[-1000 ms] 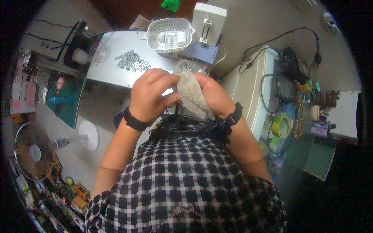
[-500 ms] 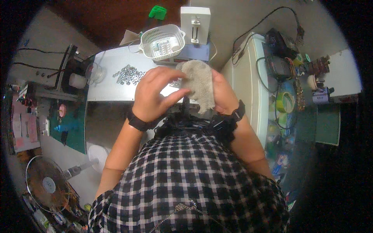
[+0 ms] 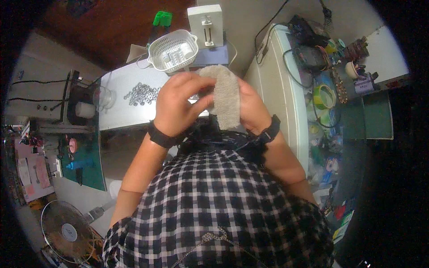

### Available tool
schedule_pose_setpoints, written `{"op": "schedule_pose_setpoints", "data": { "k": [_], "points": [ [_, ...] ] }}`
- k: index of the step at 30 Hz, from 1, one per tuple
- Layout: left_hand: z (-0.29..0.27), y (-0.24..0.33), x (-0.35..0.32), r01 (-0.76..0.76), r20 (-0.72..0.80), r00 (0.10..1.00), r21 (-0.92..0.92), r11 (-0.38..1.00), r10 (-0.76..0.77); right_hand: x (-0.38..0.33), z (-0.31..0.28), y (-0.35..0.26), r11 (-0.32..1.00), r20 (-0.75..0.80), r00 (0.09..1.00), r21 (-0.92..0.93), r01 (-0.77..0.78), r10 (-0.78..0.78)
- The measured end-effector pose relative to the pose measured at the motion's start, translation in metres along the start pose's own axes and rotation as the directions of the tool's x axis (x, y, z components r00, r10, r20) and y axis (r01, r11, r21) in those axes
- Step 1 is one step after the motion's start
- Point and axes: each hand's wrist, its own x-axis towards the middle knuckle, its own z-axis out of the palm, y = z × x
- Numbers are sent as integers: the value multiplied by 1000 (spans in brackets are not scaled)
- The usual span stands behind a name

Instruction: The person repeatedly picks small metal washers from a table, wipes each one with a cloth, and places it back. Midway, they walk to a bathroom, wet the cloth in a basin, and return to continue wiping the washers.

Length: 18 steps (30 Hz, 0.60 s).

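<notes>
A beige-grey cloth [image 3: 227,98] hangs in front of me over the near edge of the white tabletop. My right hand [image 3: 253,108] holds it from the right, with the fingers hidden behind the fabric. At the cloth's left edge, my left hand [image 3: 176,102] curls its thumb and fingers against the fabric. Whether anything small sits inside the cloth is hidden. Left of my left hand, a loose pile of small shiny metal rings or nuts [image 3: 142,94] lies on the white tabletop [image 3: 117,109].
Beyond my hands are a white plastic basket [image 3: 156,44] with pill-pack-like items in it and an upright white device [image 3: 205,27]. A pale cabinet [image 3: 275,85] borders the right side. At the lower left stands a round fan [image 3: 69,232]; a clear spool [image 3: 105,97] sits on the tabletop's left.
The cloth has turned and now shows a smoother, longer strip. My left fingers have come in against its edge. The whole view has shifted slightly.
</notes>
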Motion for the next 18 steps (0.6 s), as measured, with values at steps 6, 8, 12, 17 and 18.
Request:
{"op": "schedule_pose_setpoints", "data": {
  "k": [6, 8, 12, 17, 18],
  "points": [
    [-1, -1, 3, 69, -10, 998, -63, 996, -70, 6, -6, -13, 990, -53, 995, -120, 74, -81],
    [-2, -9, 2, 135, -37, 990, -40, 990, -137, 9, -18, -24, 997, -66, 995, -35, 71, -73],
    [6, -42, 1, 268, 28, 962, 57, 962, -270, 3, -40, -43, 978, -93, 994, 196, 66, -49],
    [42, -82, -6, 426, 123, 894, 61, 903, -430, -7, -50, -46, 985, -249, 966, 170, -27, 69],
    [50, -91, -6, 457, 151, 874, 70, 887, -462, -10, -51, -46, 985, -272, 959, 168, -31, 76]
  ]
}}
